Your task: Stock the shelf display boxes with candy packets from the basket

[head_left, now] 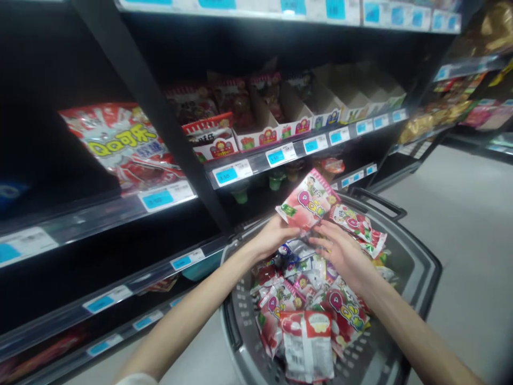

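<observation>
My left hand (274, 235) is closed on the lower corner of a pink candy packet (308, 201), held up over a grey shopping basket (420, 267). My right hand (340, 251) rests just right of it, fingers spread on the packets below, next to a red and white candy packet (356, 222). The basket is heaped with several similar red, pink and white candy packets (308, 326).
Dark store shelves (160, 133) with blue price tags rise to the left and ahead. A large red candy bag (124, 141) lies on the left shelf; cardboard display boxes (260, 128) of snacks stand on the middle shelf. Grey floor (473, 224) and more shelving lie to the right.
</observation>
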`<state>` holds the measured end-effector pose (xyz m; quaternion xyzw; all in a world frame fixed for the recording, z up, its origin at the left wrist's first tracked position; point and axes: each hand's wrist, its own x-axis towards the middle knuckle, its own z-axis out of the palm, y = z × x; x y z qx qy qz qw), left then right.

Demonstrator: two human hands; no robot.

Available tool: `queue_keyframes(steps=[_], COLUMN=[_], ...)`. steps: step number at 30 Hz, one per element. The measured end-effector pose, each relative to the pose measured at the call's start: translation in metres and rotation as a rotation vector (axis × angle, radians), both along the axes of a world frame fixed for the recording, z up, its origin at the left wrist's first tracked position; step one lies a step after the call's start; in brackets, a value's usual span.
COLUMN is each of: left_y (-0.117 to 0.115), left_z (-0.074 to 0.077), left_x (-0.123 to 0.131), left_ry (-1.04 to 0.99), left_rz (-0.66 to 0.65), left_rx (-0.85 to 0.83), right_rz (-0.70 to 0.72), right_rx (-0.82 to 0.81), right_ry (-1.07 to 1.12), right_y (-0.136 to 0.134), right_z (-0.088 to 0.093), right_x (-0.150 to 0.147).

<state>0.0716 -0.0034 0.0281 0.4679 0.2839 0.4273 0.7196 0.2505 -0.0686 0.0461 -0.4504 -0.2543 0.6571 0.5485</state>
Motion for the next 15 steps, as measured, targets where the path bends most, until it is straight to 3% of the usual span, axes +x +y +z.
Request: queue_keyframes(steps=[3, 10, 15], left_y=[0.0, -0.004, -0.005], left_z=[-0.007, -0.016, -0.018], left_x=[0.0, -0.001, -0.004], left_ry=[0.139, 0.609, 0.624], left_rz=[-0.051, -0.142, -0.176], left_rx=[0.191, 0.952, 1.084], right_rz=[0.032, 0.058, 0.103], right_rx=[0.031, 0.058, 0.133], right_ry=[0.028, -0.015, -0.062], right_y=[-0.001, 0.004, 0.004], right_z=[-0.003, -0.018, -0.027], right_x=[0.001, 0.005, 0.007])
